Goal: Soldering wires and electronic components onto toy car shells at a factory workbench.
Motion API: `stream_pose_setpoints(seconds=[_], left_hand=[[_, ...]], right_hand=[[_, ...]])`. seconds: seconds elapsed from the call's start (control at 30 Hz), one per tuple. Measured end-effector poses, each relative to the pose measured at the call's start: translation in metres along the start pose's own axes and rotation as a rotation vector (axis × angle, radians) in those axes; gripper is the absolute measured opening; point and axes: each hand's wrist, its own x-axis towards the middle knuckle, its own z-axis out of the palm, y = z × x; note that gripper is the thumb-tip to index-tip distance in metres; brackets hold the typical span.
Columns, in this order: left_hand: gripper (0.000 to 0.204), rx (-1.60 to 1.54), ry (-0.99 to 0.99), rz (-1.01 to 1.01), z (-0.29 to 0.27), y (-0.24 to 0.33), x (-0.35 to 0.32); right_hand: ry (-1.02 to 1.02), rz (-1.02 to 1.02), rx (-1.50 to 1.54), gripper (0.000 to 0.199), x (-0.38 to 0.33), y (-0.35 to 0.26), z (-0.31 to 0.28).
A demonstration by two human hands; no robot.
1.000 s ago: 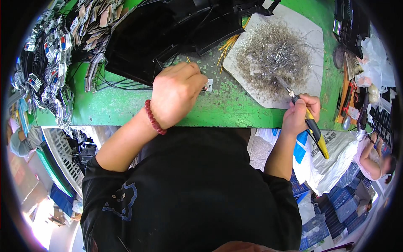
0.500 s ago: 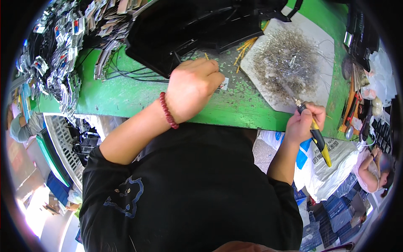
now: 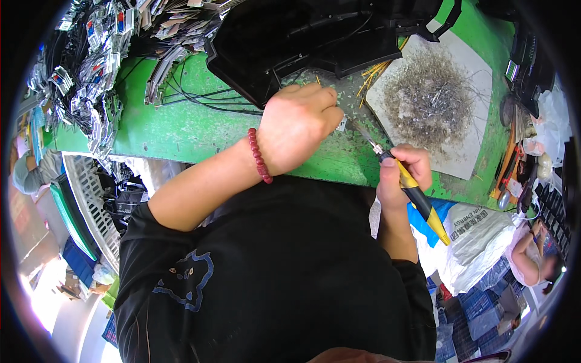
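Over the near edge of the green counter (image 3: 163, 134), the right hand (image 3: 392, 190) holds a black and yellow soldering iron (image 3: 422, 204), thumb and fingers drawn in narrow around its dark front part. The iron slants, its metal end pointing up and left toward the left hand (image 3: 302, 127), its yellow tail hanging past the counter's edge. It looks light and stiff, with a smooth handle that should turn easily in a loose grip. The handle is the place to hold it; the slim bit may be hot and is best kept clear of skin.

Just beside the left fingertips a small white piece (image 3: 342, 125) shows on the counter, mostly hidden. It is probably light and thin, easily nudged, and best pinched by its edges. The left fingers are curled in; whether they grip it, I cannot tell.

Right of the iron's bit lies a pale pad (image 3: 463, 164) bearing a heap of metal scraps (image 3: 430, 103), loose and likely prickly. Beyond the left hand, a big black casing (image 3: 290, 42) crowds the space and blocks reach forward. Yellow strips (image 3: 374, 72) lie between casing and pad. To the left, black cables (image 3: 200, 97) trail over the counter near piled connectors (image 3: 100, 78), which could snag a sleeve.
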Motion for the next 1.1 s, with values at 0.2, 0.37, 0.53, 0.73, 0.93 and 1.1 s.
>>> stream_pose_setpoints(seconds=[0.2,0.37,0.53,0.73,0.93,1.1], left_hand=[[0.012,-0.004,0.008,0.008,0.0001,-0.0005,0.0003],[0.011,-0.002,0.014,0.007,0.0005,-0.0006,0.0002],[0.011,0.001,0.019,0.007,0.001,-0.0008,0.0002],[0.01,-0.005,0.017,0.011,0.0009,-0.0008,0.0001],[0.011,0.006,0.022,0.006,0.0008,0.0001,0.0002],[0.011,0.015,0.04,-0.001,0.0006,0.0013,0.0012]], right_hand=[[-0.011,-0.023,-0.009,0.023,0.0019,0.0007,0.0025],[-0.044,-0.008,-0.103,0.02,0.0022,-0.0022,0.0021],[-0.038,-0.027,-0.13,0.02,0.001,0.0013,0.0012],[0.065,0.009,0.041,0.026,-0.0062,0.0047,-0.0001],[0.032,0.002,0.024,0.026,-0.0045,0.0037,-0.001],[0.065,-0.031,0.107,0.03,-0.0051,0.0016,0.0036]])
